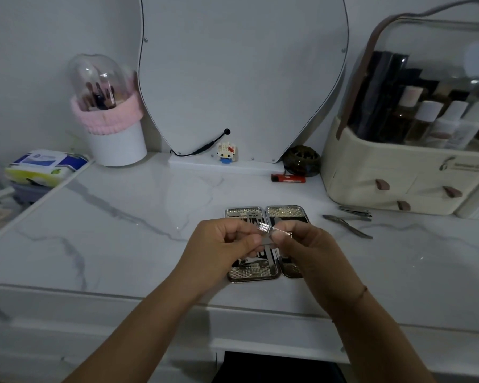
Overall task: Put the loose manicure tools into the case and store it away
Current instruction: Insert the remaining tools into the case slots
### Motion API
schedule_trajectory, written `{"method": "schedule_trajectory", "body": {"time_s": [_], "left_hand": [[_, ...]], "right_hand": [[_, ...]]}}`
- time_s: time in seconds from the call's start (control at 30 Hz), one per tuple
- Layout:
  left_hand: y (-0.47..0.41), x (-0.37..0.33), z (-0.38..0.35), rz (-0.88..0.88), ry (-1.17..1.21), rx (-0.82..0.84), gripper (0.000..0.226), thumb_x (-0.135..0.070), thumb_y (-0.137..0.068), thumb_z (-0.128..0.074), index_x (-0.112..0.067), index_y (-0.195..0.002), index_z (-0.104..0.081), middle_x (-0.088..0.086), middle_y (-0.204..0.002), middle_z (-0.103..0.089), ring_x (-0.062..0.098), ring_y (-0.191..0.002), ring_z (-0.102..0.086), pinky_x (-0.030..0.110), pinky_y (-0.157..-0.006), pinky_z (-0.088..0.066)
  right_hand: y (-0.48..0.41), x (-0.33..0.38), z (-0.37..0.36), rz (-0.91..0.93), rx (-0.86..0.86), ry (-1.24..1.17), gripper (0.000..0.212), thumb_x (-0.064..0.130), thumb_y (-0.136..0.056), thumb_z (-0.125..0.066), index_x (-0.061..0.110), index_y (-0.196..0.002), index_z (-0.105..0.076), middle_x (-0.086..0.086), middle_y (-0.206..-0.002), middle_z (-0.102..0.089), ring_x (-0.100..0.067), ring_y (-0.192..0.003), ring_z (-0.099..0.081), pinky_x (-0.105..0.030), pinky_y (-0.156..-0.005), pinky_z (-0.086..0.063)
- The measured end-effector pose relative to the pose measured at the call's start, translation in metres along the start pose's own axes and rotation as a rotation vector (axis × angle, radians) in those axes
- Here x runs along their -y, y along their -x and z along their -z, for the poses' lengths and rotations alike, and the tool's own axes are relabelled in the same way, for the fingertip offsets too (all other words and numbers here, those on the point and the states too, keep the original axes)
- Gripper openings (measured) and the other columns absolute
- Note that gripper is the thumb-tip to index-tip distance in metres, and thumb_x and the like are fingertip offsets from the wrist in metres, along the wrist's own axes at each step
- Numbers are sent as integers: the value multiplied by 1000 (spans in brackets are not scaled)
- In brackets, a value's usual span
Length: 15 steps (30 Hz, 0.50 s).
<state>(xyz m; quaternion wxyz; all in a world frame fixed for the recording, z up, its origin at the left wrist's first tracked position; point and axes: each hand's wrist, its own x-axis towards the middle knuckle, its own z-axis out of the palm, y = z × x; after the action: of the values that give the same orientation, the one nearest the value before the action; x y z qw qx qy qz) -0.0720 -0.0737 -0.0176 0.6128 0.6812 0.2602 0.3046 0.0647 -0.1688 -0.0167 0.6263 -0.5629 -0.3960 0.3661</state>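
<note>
A silver manicure case (285,211) lies open on the marble tabletop, both halves facing up, with several tools strapped in its left half. Above it my left hand (219,244) and my right hand (307,244) together hold a small metal tool with a textured head (266,227); the left fingers pinch the head end, the right fingers the thin shaft. Right of the case lie two loose tools: a nail clipper (356,210) and a cuticle nipper (346,224). My hands hide the middle of the case.
A cream cosmetics organiser (398,178) with small drawers stands at the right. A red lighter (288,178), a dark round dish (302,161) and a toy figure (226,152) sit at the mirror's base. A brush holder (116,145) and wipes (44,167) are at the left.
</note>
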Motion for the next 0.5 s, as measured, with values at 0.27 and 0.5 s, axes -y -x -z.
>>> {"method": "schedule_trajectory", "body": {"time_s": [0.27, 0.5], "left_hand": [[-2, 1, -3, 92, 157, -85, 12, 4, -81, -64, -5, -85, -72, 4, -60, -71, 6, -54, -63, 12, -54, -49], [-1, 5, 2, 94, 126, -100, 14, 3, -81, -64, -8, -84, -73, 5, -64, -73, 6, -57, -64, 12, -57, -50]], "right_hand": [[0, -7, 5, 93, 45, 43, 24, 32, -58, -79, 19, -68, -62, -1, -74, -60, -16, -68, -52, -29, -63, -45], [1, -5, 10, 193, -147, 232, 26, 28, -68, -67, 8, -84, -69, -2, -81, -72, -21, -68, -68, -24, -62, -57]]}}
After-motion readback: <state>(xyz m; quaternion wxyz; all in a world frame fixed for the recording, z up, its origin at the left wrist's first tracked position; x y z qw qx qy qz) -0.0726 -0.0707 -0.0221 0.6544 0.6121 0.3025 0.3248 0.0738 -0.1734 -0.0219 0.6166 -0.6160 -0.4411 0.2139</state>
